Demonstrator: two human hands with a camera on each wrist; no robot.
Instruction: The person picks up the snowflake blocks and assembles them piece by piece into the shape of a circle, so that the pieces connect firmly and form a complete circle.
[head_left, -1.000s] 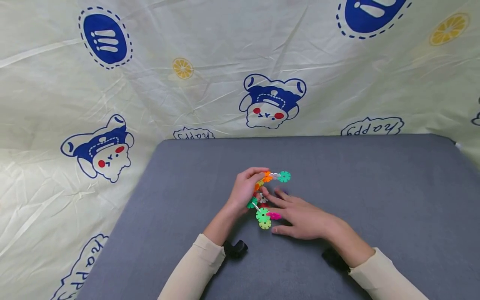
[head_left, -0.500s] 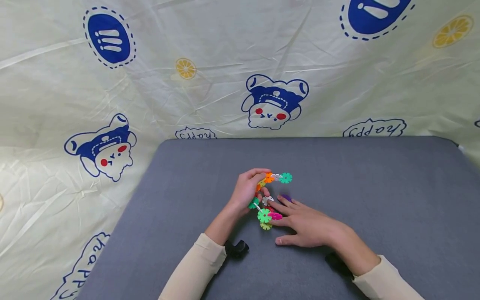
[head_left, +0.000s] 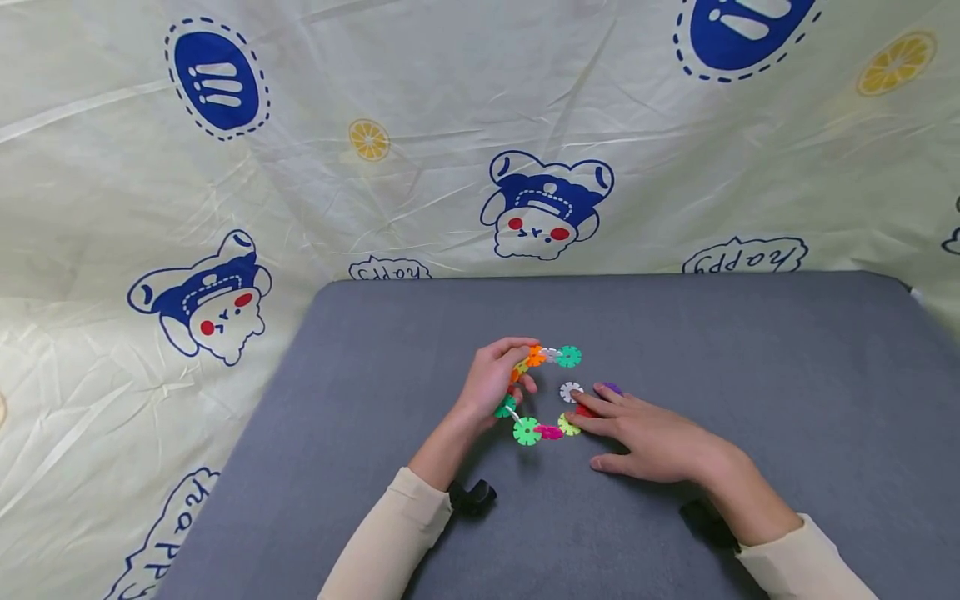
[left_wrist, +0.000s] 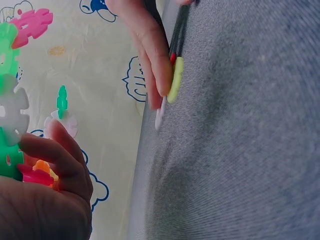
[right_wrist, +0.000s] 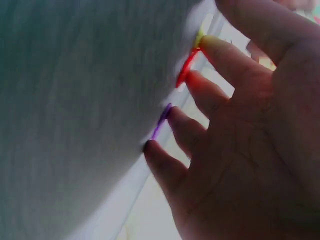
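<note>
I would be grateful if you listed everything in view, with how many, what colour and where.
Chain of joined discs: 1, mostly green, white, orange, yellow and pink, in the left hand; disc count partly hidden
White disc: 1, white, on the tabletop by the right hand
Yellow-green disc: 1, yellow-green, same place
Red disc: 1, red, partly under the right fingers
Purple disc: 1, purple, likewise
Tabletop: 1, grey, beneath the hands
Printed cloth: off-white with blue, red and yellow prints, behind the tabletop
Black wrist pieces: 2, black, one per wrist
Sleeves: 2, cream, on the forearms
Hands: 2, bare, over the tabletop
</note>
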